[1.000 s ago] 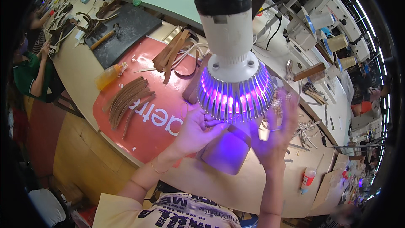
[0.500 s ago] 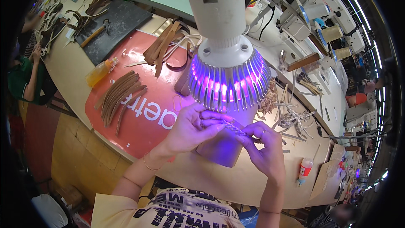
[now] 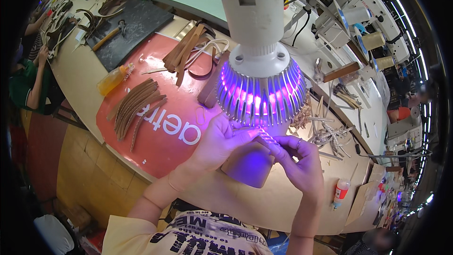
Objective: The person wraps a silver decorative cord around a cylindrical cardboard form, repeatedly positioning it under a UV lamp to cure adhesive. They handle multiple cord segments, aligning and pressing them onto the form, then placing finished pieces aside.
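A braided strap [image 3: 267, 138] is stretched between my two hands, just under a finned lamp [image 3: 260, 92] that casts purple light on it. My left hand [image 3: 218, 142] pinches its far end between thumb and fingers, partly tucked beneath the lamp's rim. With thumb and forefinger, my right hand [image 3: 298, 163] grips the strap's nearer end. Below the strap lies a tan block or pad [image 3: 247, 165], lit violet. The lamp hides part of my left fingertips.
Brown braided straps [image 3: 136, 106] lie on a red sheet [image 3: 165, 160] at left, near an orange bottle [image 3: 111, 80]. A hammer [image 3: 106, 38] rests on a black slab [image 3: 146, 16]. Pale cord ends [image 3: 330, 134] and a small bottle [image 3: 340, 191] are at right. Another person [image 3: 30, 82] works at far left.
Both hands have shifted with the strap; my left has come right and up, closer under the lamp. The lamp appears slightly farther right in view.
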### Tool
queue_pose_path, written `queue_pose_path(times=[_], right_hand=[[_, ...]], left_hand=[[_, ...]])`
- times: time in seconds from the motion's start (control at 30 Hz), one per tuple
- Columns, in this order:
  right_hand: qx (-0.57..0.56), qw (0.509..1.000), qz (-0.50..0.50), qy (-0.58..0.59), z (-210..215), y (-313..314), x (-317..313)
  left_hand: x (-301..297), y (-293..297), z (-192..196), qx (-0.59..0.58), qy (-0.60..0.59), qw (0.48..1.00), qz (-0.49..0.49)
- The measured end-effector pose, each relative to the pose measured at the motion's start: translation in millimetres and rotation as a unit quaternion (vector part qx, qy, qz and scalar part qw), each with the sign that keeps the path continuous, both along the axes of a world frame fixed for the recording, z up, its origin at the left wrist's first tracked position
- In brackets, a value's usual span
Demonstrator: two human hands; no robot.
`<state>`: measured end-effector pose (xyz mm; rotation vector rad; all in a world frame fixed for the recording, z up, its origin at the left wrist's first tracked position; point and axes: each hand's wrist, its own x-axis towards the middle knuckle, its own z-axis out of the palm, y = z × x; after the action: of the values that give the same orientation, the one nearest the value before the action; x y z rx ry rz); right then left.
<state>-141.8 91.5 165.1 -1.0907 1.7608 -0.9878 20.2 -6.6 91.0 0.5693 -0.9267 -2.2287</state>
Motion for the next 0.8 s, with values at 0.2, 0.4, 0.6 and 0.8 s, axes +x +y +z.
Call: queue_pose_path(times=[0.2,0.4,0.6,0.8], right_hand=[[0.032,0.996,-0.023,0.078,0,6,-9],[0.068,0.994,-0.081,0.039,-17,17,-22],[0.052,0.994,-0.094,0.008,-31,18,-17],[0.055,0.996,-0.055,0.054,-40,15,-10]], left_hand=[[0,6,-23,-0.113,-0.087,0.986,0.087],[-12,20,-64,-0.278,-0.273,0.917,0.08],[-23,33,-61,-0.294,-0.293,0.905,0.097],[-21,30,-46,-0.214,-0.255,0.939,0.089]])
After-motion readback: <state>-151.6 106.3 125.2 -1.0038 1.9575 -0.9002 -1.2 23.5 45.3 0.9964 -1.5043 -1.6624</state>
